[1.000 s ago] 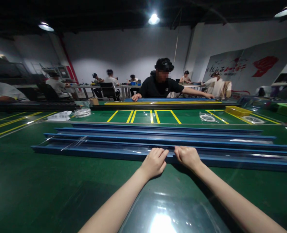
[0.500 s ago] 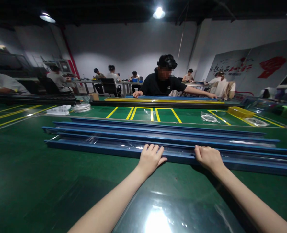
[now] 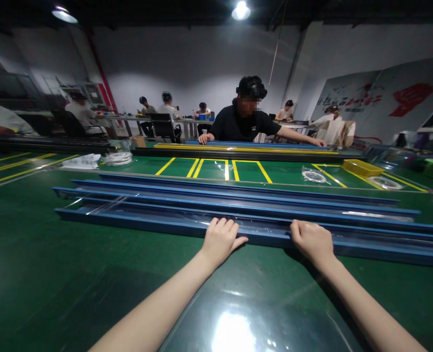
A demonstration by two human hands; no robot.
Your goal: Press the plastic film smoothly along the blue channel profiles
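Note:
Several long blue channel-shaped profiles [image 3: 136, 189] lie side by side across the table, with clear plastic film [image 3: 187, 216] in or over the nearest one. My left hand [image 3: 220, 239] is closed over the near wall of that front profile [image 3: 262, 238], its thumb stretched out to the right. A short way to the right, my right hand [image 3: 313, 240] makes a fist against the same profile. Its fingertips are hidden, so whether it also pinches film cannot be seen. A clear glossy sheet [image 3: 187, 318] lies on the green tabletop between my forearms.
Across the table a person in black [image 3: 244, 122] has both hands at yellow, black and blue profiles [image 3: 246, 149]. Beyond the near profiles are a yellow tray [image 3: 363, 167], bagged white coils [image 3: 313, 176] and yellow tape lines. Other people sit at tables behind.
My left hand has shifted slightly left along the front profile. My right hand stays nearly in place. The view has moved a little.

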